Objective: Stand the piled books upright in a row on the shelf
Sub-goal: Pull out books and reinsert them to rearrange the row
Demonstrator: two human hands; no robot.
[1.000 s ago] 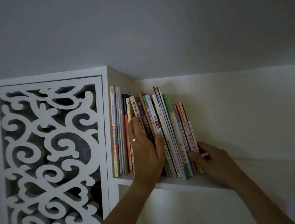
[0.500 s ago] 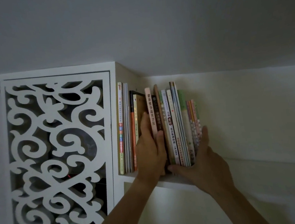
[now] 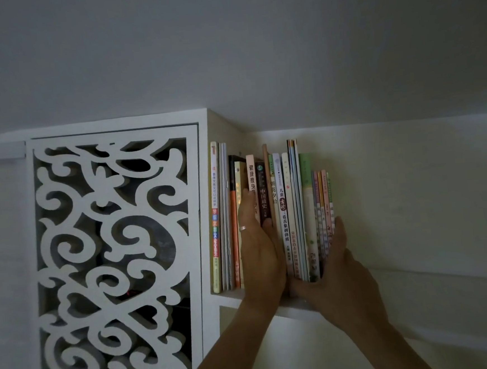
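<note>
Books, a row of thin colourful paperbacks and picture books (image 3: 285, 210), stand upright on the white wall shelf (image 3: 292, 307), packed against the white cabinet side panel (image 3: 209, 204) at the row's left end. Your left hand (image 3: 261, 255), ring on one finger, lies flat with straight fingers against the spines near the pink book (image 3: 251, 173) and the dark maroon book (image 3: 263, 194), thumb touching the maroon spine. Your right hand (image 3: 335, 273) is flat too, fingers straight up along the outer face of the short pastel books (image 3: 323, 207) at the right end, thumb reaching under the row's bottom edge towards the left hand; the two hands nearly meet there. Readable spines: pink one begins 健康瘦身, maroon one 中国通史, a white spine (image 3: 282, 210) 儿童舌诊:看舌象测体质; the other titles are too small or dim. Right of the row, the shelf board runs on bare along the pale wall (image 3: 412, 194). Left of the side panel sits a white carved scrollwork cabinet door (image 3: 112, 267). Above the books, the grey ceiling (image 3: 255, 52) leaves a gap over the tallest spines.
</note>
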